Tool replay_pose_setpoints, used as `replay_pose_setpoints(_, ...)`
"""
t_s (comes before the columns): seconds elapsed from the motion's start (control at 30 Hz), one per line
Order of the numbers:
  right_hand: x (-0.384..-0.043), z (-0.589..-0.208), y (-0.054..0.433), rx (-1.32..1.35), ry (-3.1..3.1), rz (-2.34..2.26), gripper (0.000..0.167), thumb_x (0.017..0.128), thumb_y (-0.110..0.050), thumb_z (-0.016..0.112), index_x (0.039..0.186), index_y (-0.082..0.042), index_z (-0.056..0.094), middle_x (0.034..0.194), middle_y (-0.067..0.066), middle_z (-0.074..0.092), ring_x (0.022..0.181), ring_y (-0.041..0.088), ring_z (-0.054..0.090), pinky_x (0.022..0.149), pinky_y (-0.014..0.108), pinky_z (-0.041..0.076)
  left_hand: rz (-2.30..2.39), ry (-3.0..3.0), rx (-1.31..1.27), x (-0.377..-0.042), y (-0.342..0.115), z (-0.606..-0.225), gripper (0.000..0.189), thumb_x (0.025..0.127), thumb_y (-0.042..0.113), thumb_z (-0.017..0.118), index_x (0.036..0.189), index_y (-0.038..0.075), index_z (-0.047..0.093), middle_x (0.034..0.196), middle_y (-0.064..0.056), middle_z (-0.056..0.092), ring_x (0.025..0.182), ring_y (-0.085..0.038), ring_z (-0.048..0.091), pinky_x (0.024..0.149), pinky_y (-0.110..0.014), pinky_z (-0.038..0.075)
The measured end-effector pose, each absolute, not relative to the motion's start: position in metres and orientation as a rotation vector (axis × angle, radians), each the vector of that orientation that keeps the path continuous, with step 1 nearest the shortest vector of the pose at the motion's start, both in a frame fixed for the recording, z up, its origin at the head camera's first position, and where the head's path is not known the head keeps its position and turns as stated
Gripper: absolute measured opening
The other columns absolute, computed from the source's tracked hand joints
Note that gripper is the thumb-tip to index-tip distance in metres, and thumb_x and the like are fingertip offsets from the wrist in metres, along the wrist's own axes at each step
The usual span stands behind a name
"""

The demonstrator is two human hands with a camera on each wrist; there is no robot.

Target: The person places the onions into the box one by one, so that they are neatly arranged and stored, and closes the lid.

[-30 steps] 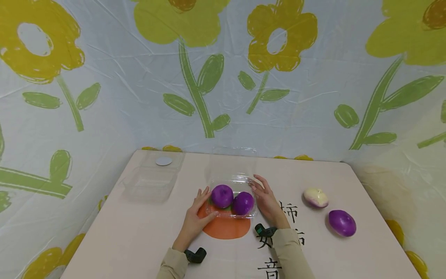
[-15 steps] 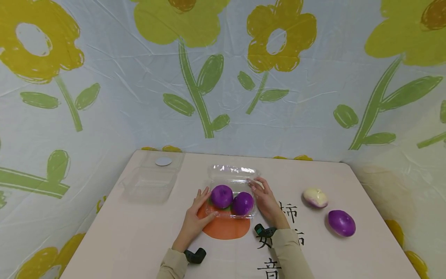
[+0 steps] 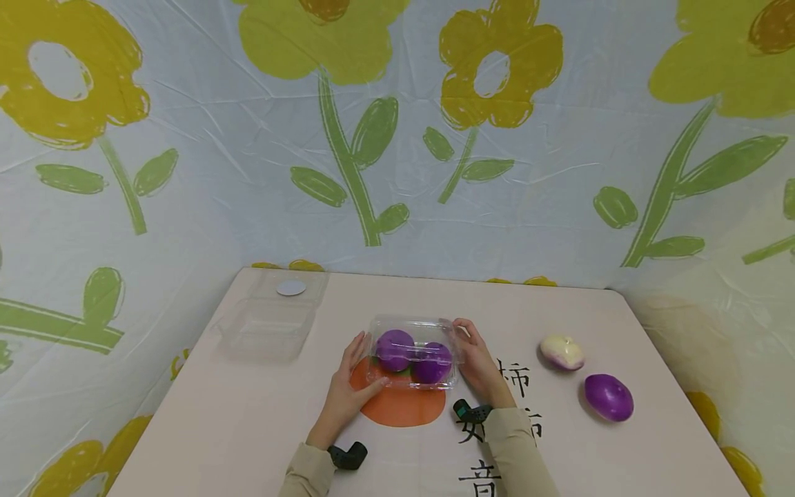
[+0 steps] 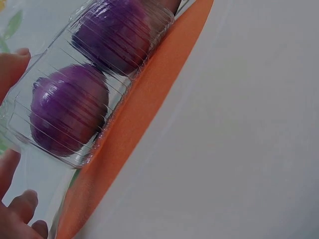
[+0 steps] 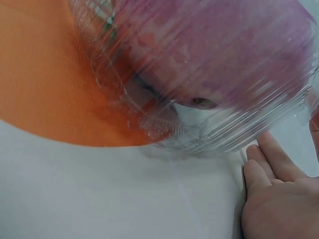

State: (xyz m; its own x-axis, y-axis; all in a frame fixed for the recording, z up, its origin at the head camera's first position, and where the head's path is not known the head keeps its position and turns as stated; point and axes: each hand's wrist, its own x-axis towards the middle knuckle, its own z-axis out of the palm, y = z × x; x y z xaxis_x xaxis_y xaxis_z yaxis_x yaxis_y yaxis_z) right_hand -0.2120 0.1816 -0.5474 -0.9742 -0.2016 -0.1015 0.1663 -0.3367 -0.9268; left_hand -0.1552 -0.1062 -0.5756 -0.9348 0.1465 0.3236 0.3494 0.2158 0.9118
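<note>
Two purple onions (image 3: 395, 350) lie side by side in a clear plastic clamshell box (image 3: 381, 324) in the middle of the table. Its hinged lid leans forward over them, not flat on the base. My left hand (image 3: 349, 386) is at the box's left end, its thumb near the front-left corner and its fingers along the left side. My right hand (image 3: 477, 360) touches the right end near the back corner. In the right wrist view, several fingers (image 5: 271, 159) are extended beside the clear plastic. Most of the right thumb is out of that view.
A second clear clamshell box (image 3: 270, 328) lies open at the back left, with a white round sticker (image 3: 292, 287) on its lid. At right are a cream-and-purple onion-like vegetable (image 3: 562, 352) and another purple onion (image 3: 609, 397). A flowered cloth (image 3: 410, 172) hangs behind.
The box's lid has swung from lying back behind the base to over the onions. Both hands have stayed almost in place, with small finger shifts at the box's ends.
</note>
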Motion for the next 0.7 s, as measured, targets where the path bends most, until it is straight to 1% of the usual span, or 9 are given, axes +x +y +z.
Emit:
replay_pose_setpoints(0.07, -0.212, -0.548, 0.182, -0.048, 1.65, -2.4, 0.02, 0.104, -0.009, 0.049, 0.122, -0.015, 0.044, 0.148, 0.01, 0.041, 0.126, 0.025, 0.044, 0.094, 0.028, 0.05, -1.803, -2.309, -0.489, -0.155, -0.106, -0.575, 0.094, 0.084, 0.023, 0.082, 0.158, 0.024, 0.024, 0.159, 0.001, 0.035, 0.149, -0.027, 0.024, 0.114, -0.065, 0.018)
replay_pose_setpoints(0.23, -0.211, -0.548, 0.182, -0.089, 1.652, -2.42, 0.02, 0.103, -0.01, 0.051, 0.122, -0.014, 0.045, 0.144, 0.009, 0.045, 0.123, 0.024, 0.046, 0.09, 0.027, 0.051, -1.77, -2.334, -0.424, -0.154, -0.105, -0.574, 0.087, 0.082, 0.017, 0.083, 0.154, 0.024, 0.035, 0.158, -0.003, 0.037, 0.149, -0.032, 0.02, 0.112, -0.068, 0.021)
replay_pose_setpoints(0.3, -0.21, -0.549, 0.182, -0.11, 1.646, -2.438, 0.021, 0.102, -0.009, 0.052, 0.121, -0.014, 0.045, 0.141, 0.009, 0.047, 0.12, 0.023, 0.047, 0.088, 0.026, 0.051, -1.766, -2.339, -0.409, -0.152, -0.103, -0.571, 0.085, 0.081, 0.014, 0.083, 0.153, 0.021, 0.038, 0.157, -0.005, 0.037, 0.149, -0.035, 0.019, 0.111, -0.069, 0.02)
replay_pose_setpoints(0.43, -0.209, -0.551, 0.183, -0.166, 1.627, -2.463, 0.021, 0.101, -0.008, 0.054, 0.121, -0.014, 0.048, 0.139, 0.006, 0.051, 0.12, 0.022, 0.05, 0.087, 0.025, 0.052, -1.751, -2.34, -0.453, -0.145, -0.102, -0.556, 0.082, 0.082, 0.011, 0.082, 0.151, 0.008, 0.039, 0.156, -0.012, 0.038, 0.148, -0.042, 0.018, 0.111, -0.07, 0.019)
replay_pose_setpoints(0.5, -0.209, -0.552, 0.184, -0.214, 1.608, -2.475, 0.024, 0.1, -0.006, 0.052, 0.123, -0.012, 0.05, 0.14, 0.007, 0.052, 0.124, 0.024, 0.049, 0.091, 0.026, 0.051, -1.741, -2.336, -0.483, -0.142, -0.102, -0.547, 0.08, 0.082, 0.01, 0.081, 0.15, 0.004, 0.039, 0.155, -0.016, 0.039, 0.146, -0.045, 0.019, 0.111, -0.07, 0.02)
replay_pose_setpoints(0.57, -0.209, -0.553, 0.186, -0.282, 1.582, -2.478, 0.029, 0.1, -0.002, 0.048, 0.129, -0.009, 0.05, 0.144, 0.009, 0.05, 0.13, 0.029, 0.046, 0.097, 0.029, 0.049, -1.738, -2.312, -0.514, -0.14, -0.103, -0.54, 0.08, 0.08, 0.008, 0.082, 0.148, 0.0, 0.04, 0.153, -0.019, 0.04, 0.145, -0.047, 0.021, 0.11, -0.071, 0.02)
replay_pose_setpoints(0.63, -0.209, -0.553, 0.189, -0.334, 1.53, -2.482, 0.036, 0.101, 0.002, 0.04, 0.136, -0.005, 0.047, 0.148, 0.012, 0.046, 0.136, 0.034, 0.039, 0.105, 0.034, 0.045, -1.748, -2.291, -0.519, -0.142, -0.103, -0.543, 0.081, 0.079, 0.007, 0.083, 0.149, 0.002, 0.04, 0.154, -0.017, 0.04, 0.146, -0.045, 0.022, 0.111, -0.07, 0.018)
replay_pose_setpoints(0.7, -0.208, -0.551, 0.191, -0.328, 1.452, -2.497, 0.042, 0.1, 0.005, 0.032, 0.14, -0.003, 0.042, 0.15, 0.013, 0.042, 0.14, 0.035, 0.033, 0.112, 0.037, 0.038, -1.751, -2.277, -0.52, -0.146, -0.104, -0.554, 0.084, 0.078, 0.009, 0.084, 0.15, 0.007, 0.04, 0.155, -0.013, 0.04, 0.147, -0.042, 0.022, 0.112, -0.069, 0.018)
